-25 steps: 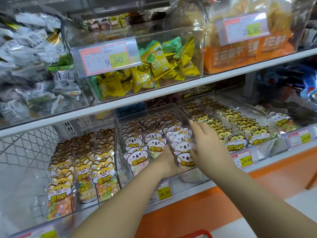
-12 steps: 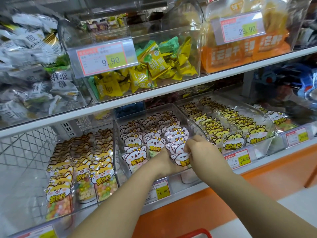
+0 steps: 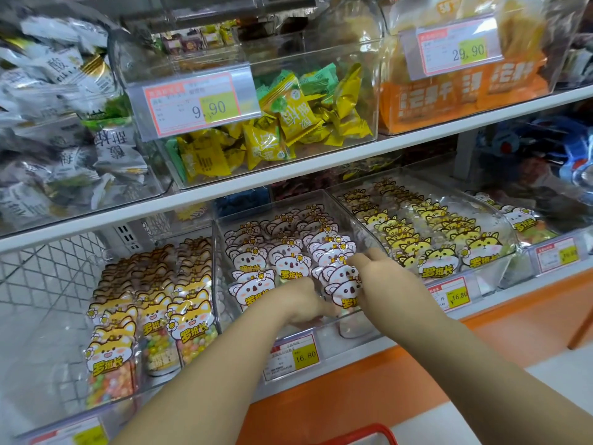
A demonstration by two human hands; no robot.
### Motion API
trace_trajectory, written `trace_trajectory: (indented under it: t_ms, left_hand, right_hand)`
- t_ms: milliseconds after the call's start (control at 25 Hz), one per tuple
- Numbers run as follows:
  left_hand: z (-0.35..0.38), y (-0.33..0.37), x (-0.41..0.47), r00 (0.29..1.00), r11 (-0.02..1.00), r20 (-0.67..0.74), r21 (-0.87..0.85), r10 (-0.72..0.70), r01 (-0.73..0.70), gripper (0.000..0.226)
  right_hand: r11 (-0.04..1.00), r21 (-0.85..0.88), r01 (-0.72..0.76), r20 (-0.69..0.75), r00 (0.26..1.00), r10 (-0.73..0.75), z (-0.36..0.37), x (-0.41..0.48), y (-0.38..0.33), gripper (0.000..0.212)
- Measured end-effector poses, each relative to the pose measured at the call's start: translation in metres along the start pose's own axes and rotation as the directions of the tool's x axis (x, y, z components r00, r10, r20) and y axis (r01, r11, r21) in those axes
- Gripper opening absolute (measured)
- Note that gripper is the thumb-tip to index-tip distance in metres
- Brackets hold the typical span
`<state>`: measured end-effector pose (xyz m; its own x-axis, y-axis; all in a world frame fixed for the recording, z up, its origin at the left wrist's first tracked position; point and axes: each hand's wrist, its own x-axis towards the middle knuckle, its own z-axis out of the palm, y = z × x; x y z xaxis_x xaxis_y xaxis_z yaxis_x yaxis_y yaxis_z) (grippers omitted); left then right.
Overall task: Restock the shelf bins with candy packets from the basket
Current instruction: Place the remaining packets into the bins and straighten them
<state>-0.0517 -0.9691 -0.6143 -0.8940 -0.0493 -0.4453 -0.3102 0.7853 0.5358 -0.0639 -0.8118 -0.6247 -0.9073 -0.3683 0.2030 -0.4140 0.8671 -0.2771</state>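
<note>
Hands meet in the middle clear bin (image 3: 353,329) at your 12 o'clock. Your left hand (image 3: 298,300) curls its fingers at the foot of the front koala packet (image 3: 341,289); whether they pinch it cannot be told. Your right hand (image 3: 391,284) lays close-pressed fingers along that packet's 3 o'clock edge. Red basket rim (image 3: 369,428) sits at 6 o'clock.

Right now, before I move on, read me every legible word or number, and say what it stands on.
"9.90": left upper tag, fronting yellow-green candies.
"29.90": right upper tag, fronting orange packs.
"16.80": lower tag below pink koala packets.
"¥16.80": next tag rightward, below yellow cat packets.
"罗班长": koala, cat and orange fox packets.
Far-right tag, all small print: too blurred.
</note>
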Motion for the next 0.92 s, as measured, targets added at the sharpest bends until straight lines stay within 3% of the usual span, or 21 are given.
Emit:
trace_trajectory:
  t_ms: [160, 280, 440, 560, 640, 720, 800, 880, 920]
  left_hand:
    - [-0.002, 0.004, -0.005, 0.998, 0.991, -0.031, 0.125, -0.052, 0.055, 0.039]
    - [0.006, 0.011, -0.002, 0.997, 0.968, -0.067, 0.248, -0.031, 0.047, 0.042]
    - [0.006, 0.009, -0.003, 0.996, 0.968, -0.088, 0.245, -0.032, 0.053, 0.039]
    - [0.006, 0.002, -0.016, 0.983, 0.974, -0.181, 0.222, -0.010, 0.051, 0.035]
    - [0.011, -0.003, -0.034, 0.924, 0.986, -0.369, 0.159, 0.104, -0.048, 0.015]
    - [0.028, -0.014, -0.062, 0.741, 0.960, -0.616, 0.097, 0.267, -0.264, 0.021]
    - [0.058, -0.033, -0.097, 0.606, 0.866, -0.688, 0.067, 0.400, -0.495, 0.023]
    - [0.094, -0.063, -0.124, 0.614, 0.836, -0.652, 0.058, 0.445, -0.545, 0.022]
    - [0.112, -0.082, -0.133, 0.652, 0.858, -0.627, 0.051, 0.426, -0.512, 0.022]
  right_hand:
    - [0.996, 0.068, 0.049, -0.103, 0.994, -0.042, -0.003, -0.002, 0.006, 0.038]
    - [0.991, 0.098, 0.096, -0.099, 0.991, -0.086, 0.000, -0.002, 0.007, 0.038]
    - [0.993, 0.051, 0.105, -0.033, 0.994, -0.103, 0.001, -0.005, 0.009, 0.041]
    - [0.990, 0.035, 0.136, -0.054, 0.990, -0.134, -0.007, -0.018, 0.005, 0.035]
    - [0.981, 0.059, 0.183, -0.093, 0.980, -0.177, -0.011, -0.033, 0.001, 0.029]
    - [0.963, 0.154, 0.221, -0.134, 0.970, -0.201, -0.009, -0.052, -0.004, 0.026]
    - [0.943, 0.229, 0.242, -0.130, 0.967, -0.217, -0.001, -0.076, -0.012, 0.024]
    - [0.932, 0.257, 0.255, -0.084, 0.967, -0.241, 0.015, -0.097, -0.015, 0.022]
    - [0.929, 0.277, 0.247, -0.049, 0.969, -0.243, 0.026, -0.107, -0.017, 0.021]
